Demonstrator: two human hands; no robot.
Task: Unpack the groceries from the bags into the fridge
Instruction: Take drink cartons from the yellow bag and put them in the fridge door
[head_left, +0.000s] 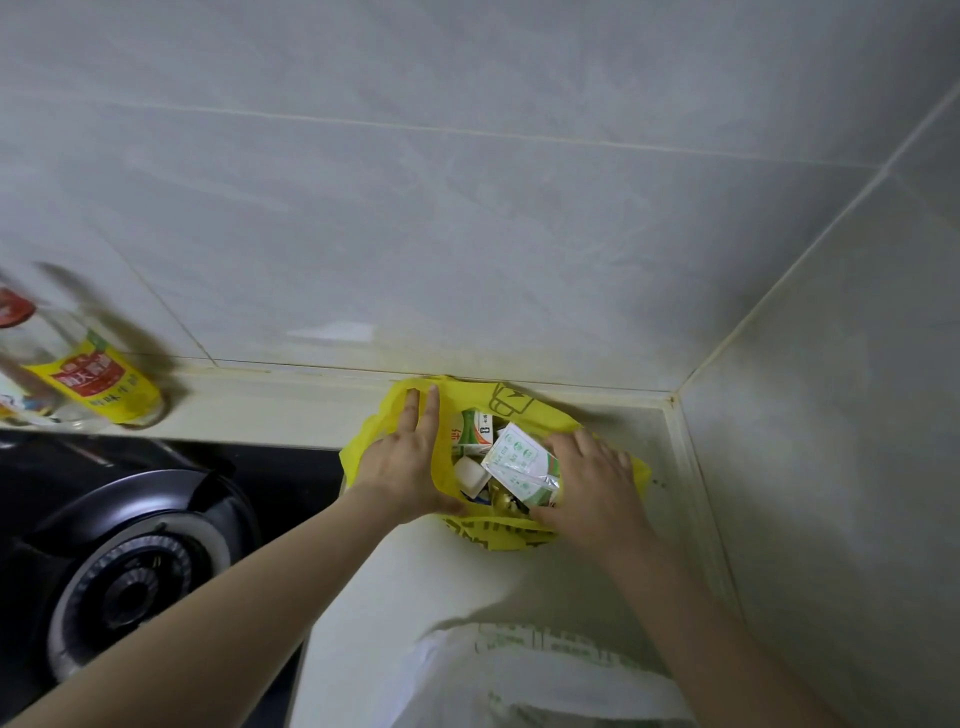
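Far left of my left fingers (413, 415), the bottle (88, 379) is smeared and edge-cut; nearer than my fingers the white bag (519, 675) runs off frame; under the cartons (519, 457), too dark to tell

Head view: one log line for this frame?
left hand: flat on yellow bag rim | right hand: at carton, grip unclear | fridge: not in view

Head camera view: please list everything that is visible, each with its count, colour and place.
yellow bag: one, yellow, on counter in corner
cartons: two, white-green, inside yellow bag
bottle: one, clear with yellow label, left by wall
stove: one, black, lower left
white bag: one, white with green print, bottom edge
counter: one, cream, under the bags
left hand: one, presses yellow bag's left rim, fingers straight
right hand: one, at yellow bag's right rim, against a carton; grip unclear
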